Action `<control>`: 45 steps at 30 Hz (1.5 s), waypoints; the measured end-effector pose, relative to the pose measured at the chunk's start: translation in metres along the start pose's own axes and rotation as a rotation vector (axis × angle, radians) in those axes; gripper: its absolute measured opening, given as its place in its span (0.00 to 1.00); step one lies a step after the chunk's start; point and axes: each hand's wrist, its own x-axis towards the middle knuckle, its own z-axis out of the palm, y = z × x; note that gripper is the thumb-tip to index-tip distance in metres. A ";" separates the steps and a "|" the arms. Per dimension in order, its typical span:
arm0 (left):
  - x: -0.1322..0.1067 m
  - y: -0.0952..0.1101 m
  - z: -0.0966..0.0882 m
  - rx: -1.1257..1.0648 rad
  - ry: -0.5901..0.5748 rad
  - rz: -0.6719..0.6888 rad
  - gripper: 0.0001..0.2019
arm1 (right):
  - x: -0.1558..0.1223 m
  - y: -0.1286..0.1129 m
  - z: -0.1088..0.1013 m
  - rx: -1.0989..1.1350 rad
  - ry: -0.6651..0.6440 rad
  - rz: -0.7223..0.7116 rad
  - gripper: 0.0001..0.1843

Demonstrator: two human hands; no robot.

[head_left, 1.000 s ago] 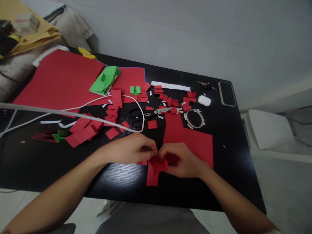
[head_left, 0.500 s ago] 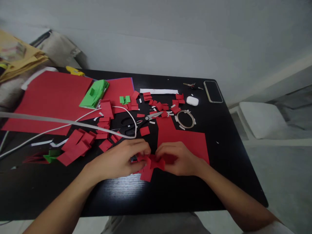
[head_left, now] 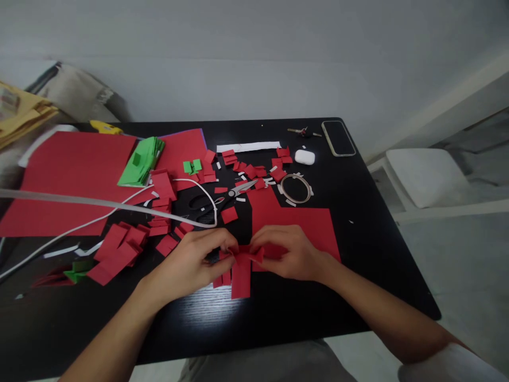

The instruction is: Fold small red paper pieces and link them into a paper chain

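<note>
Between my two hands is a folded piece of red paper [head_left: 241,276], one strip of it hanging down toward me. My left hand [head_left: 199,260] pinches its left side between thumb and fingers. On the other side my right hand [head_left: 288,252] grips the paper's right end with the fingers curled. More small red paper pieces [head_left: 222,279] lie under my left fingers, partly hidden. A larger red sheet [head_left: 306,223] is spread beneath and behind my right hand. Black-handled scissors [head_left: 226,197] rest beyond my hands, close to a red square [head_left: 229,214].
A roll of tape [head_left: 296,189], a white case [head_left: 305,157], keys [head_left: 304,131] and a phone [head_left: 338,139] lie at the back right. To the left are folded green papers [head_left: 142,161], red sheets [head_left: 75,170] and red strips [head_left: 119,249]. A white cable [head_left: 119,204] crosses the table.
The view has shifted slightly, with the table contents appearing further left. My hands still hold the red paper, whose hanging strip now points straighter toward me and shows more fully.
</note>
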 end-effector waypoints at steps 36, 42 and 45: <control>0.019 -0.006 0.031 -0.788 0.203 -0.442 0.12 | 0.008 0.013 0.012 0.558 0.200 0.589 0.16; 0.020 -0.007 0.031 -0.760 0.241 -0.420 0.10 | 0.007 0.016 0.012 0.536 0.209 0.598 0.18; 0.021 -0.008 0.032 -0.749 0.257 -0.404 0.10 | 0.007 0.014 0.012 0.556 0.216 0.628 0.19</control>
